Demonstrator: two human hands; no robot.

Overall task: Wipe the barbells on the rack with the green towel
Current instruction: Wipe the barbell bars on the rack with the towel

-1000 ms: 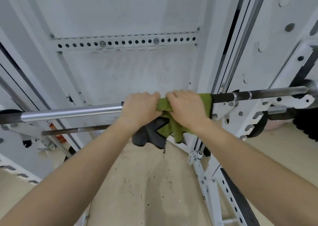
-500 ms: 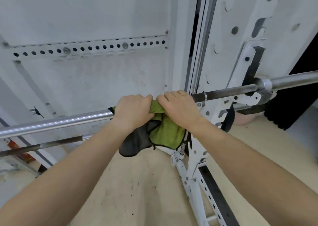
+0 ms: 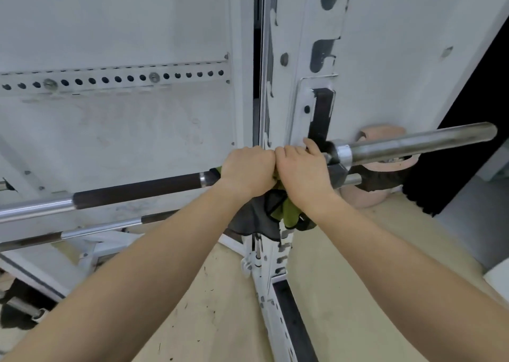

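A long barbell [image 3: 137,189] lies across the white rack, its shaft dark near the middle and shiny at the left, its thick sleeve [image 3: 418,144] jutting to the right. My left hand [image 3: 246,169] and my right hand [image 3: 303,173] grip the shaft side by side, knuckles touching, right beside the rack upright. Both are wrapped over the green towel [image 3: 292,210], whose green and dark grey folds hang below the bar. A second thinner barbell [image 3: 96,231] rests lower at the left.
The white rack upright [image 3: 275,265] with slots runs down to the floor below my hands. A pinkish weight plate [image 3: 369,196] leans behind the sleeve at the right. A perforated white rail [image 3: 115,79] crosses the wall panel. Beige floor lies below.
Both hands slid the towel rightwards along the bar, from mid-shaft up to the rack upright and sleeve collar. The view swung right with them.
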